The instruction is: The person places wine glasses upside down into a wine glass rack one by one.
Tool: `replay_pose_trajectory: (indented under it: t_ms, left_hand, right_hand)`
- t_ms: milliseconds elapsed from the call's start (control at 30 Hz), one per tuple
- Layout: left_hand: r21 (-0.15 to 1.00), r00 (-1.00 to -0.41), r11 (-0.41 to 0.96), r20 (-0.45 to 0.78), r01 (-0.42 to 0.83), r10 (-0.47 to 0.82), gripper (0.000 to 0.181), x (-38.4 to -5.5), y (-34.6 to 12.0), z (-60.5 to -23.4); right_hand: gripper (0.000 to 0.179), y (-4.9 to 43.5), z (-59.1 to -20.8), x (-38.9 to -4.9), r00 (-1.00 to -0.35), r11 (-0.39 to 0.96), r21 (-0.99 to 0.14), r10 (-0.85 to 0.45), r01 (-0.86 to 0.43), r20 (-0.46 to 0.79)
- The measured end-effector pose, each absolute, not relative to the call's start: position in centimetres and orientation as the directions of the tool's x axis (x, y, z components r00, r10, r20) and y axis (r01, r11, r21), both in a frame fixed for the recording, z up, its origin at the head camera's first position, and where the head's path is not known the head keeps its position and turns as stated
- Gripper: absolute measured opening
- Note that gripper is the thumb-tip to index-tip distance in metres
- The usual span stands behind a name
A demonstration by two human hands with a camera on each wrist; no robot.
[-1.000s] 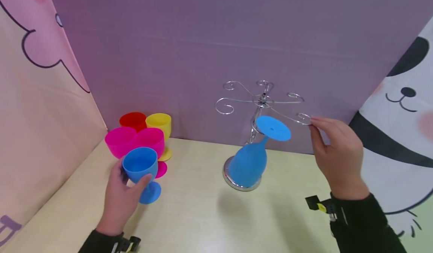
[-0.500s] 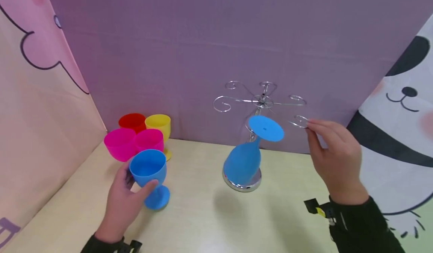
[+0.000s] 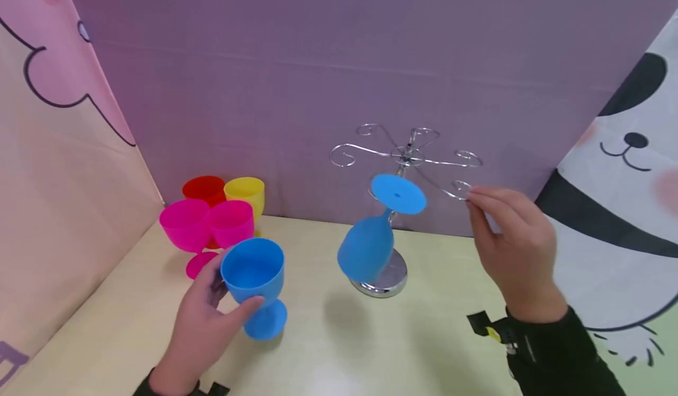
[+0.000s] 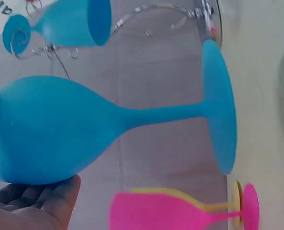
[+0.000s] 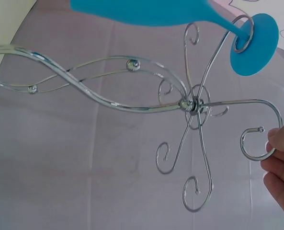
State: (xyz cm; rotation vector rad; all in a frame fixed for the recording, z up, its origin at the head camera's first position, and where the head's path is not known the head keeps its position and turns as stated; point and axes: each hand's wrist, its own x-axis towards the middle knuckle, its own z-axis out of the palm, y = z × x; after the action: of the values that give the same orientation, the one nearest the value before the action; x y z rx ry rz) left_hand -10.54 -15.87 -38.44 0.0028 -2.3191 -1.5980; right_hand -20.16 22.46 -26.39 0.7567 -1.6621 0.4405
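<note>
My left hand grips a blue plastic goblet by its bowl, upright; in the left wrist view the goblet's stem and foot lie beyond the hand. Whether that foot touches the table cannot be told. A chrome wire stemware rack with curled arms stands at centre right on a round base. From one arm hangs a second blue goblet, bowl down, its foot above the curl. My right hand pinches the curl of the neighbouring arm between thumb and fingers.
At the back left of the pale table stand a red goblet, a yellow goblet and two pink goblets close together. A purple cloth wall rises behind; a printed panel borders the right side.
My left hand has carried its blue goblet rightward and nearer. The rack's arms have turned, swinging the hanging goblet left; my right hand has shifted slightly left with the pinched curl.
</note>
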Motion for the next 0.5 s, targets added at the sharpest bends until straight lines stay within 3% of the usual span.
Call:
replay_pose_trajectory:
  t_ms: [500]
  left_hand:
    - [0.945,-0.987,0.312,0.130,0.095,-0.094,0.093,-8.7,-12.1,-35.9]
  right_hand:
    - [0.027,19.5,-26.2,-19.0,-0.079,0.671,0.113,-0.249,-0.732,0.965]
